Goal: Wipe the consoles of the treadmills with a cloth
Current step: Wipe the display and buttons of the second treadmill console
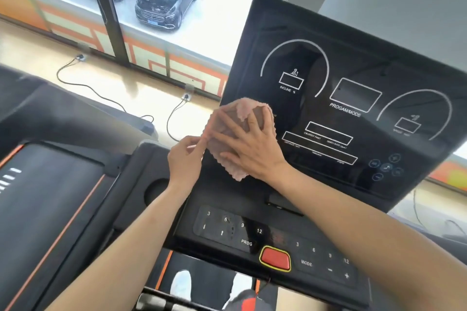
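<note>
Right hand (249, 145) lies flat on the cloth (236, 170), fingers (252, 121) spread & straight, pressing it onto the btm-left corner of the screen (353, 98) of the treadmill console. Left hand (184, 156) is at the cloth's left edge w/ fingers (194, 145) curled. It looks to pinch that edge btw thumb & forefinger, prob. to tidy the fold, tho the pinch itself isn't 100% clear.

Step in hand, as I read it: wiping the glossy screen, starting low-left. Rest of the panel, to the right & above, prob. not covered yet. Can't judge dust from here.

To do it well:
- Keep the palm flat w/ even pressure, so the whole pad touches, not just fingertips.
- Release the left hand once the cloth is tidy, else it drags & bunches.
- Overlapping passes, across then up, incl. corners & rim.
- Glossy black shows streaks, so run each pass off the edge; don't stop mid-panel.
- Go light over the touch icons (385, 167) at the screen's lower right.

Then the button panel (252, 232) below, w/ number keys & a red stop button (275, 259). Wipe gently around the red one, since a hard press could trigger sth if the machine is powered. Displays look dark, so prob. off, but no guarantee. Cup holder (156, 192) at left needs the cloth pushed in w/ fingertips.
</note>
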Tool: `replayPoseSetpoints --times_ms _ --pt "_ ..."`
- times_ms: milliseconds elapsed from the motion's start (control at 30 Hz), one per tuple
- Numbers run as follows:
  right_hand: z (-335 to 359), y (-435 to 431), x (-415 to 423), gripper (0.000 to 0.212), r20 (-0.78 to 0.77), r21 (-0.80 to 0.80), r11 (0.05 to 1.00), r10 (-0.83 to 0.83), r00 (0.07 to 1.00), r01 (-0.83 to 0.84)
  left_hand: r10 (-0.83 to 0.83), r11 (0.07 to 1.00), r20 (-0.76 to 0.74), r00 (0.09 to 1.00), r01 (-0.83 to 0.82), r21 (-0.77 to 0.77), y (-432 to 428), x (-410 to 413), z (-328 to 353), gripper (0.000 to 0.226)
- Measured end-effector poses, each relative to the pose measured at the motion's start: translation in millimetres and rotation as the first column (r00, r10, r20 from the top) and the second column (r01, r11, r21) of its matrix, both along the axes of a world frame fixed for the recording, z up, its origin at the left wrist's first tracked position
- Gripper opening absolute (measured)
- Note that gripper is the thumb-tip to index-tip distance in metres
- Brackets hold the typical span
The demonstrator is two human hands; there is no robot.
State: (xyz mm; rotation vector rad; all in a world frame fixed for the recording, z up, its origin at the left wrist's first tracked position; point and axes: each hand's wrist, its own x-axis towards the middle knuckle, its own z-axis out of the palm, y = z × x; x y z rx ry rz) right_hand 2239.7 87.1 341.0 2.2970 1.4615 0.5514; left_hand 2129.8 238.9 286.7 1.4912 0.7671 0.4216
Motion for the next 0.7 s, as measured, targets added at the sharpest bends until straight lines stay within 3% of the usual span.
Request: replayPoseSetpoints --times_ms 233,700 --pt "19.4 2.2 17.7 0.069 -0.028 0.008 0.999 0.041 0.999 -0.041 0.013 0.999 0.066 0.998 -0.010 -0.047 -13.5 -5.7 -5.3 0.022" --pt "143.5 -0.1 70.3 0.075 0.059 0.353 0.913 -0.241 0.969 0.206 -0.078 0.989 -0.009 0.997 0.078 0.128 -29.6 -19.7 7.7 0.041"
